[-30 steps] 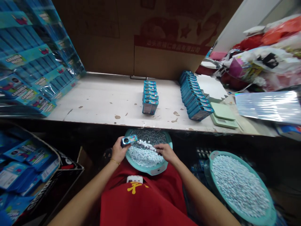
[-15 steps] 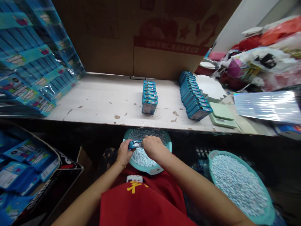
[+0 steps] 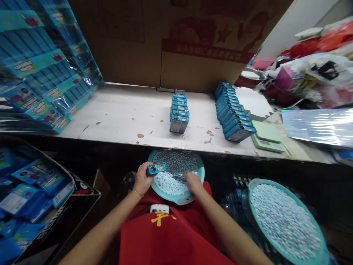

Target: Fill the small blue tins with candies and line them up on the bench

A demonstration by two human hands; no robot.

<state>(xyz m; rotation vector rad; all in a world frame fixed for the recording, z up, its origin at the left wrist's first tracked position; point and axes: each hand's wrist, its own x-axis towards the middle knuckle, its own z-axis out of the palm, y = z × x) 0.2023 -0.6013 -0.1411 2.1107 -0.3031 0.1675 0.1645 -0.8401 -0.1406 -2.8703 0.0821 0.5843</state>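
My left hand [image 3: 141,179] is closed around a small blue candy box [image 3: 156,168], held over the left side of a turquoise basin [image 3: 202,170]. White and pale blue candies [image 3: 168,185] fill the basin, which rests at my lap. Over its right side, my right hand [image 3: 193,182] grips a metal scoop [image 3: 179,177] whose front end lies among the candies. Its exact shape is hard to make out. On the table ahead stands a short row of blue candy boxes [image 3: 179,124].
A longer row of boxes [image 3: 239,132] stands to the right, beside a pale green scale [image 3: 268,136]. Another candy-filled basin [image 3: 327,248] sits lower right. An open carton [image 3: 74,184] of flat blue boxes is at left, below wrapped packs [image 3: 35,66]. Cardboard [image 3: 124,55] rises behind the table [image 3: 124,121].
My right hand has moved away from the box, rightward and down, bringing the scoop into the candies. The box in my left hand has turned, now showing its printed side.
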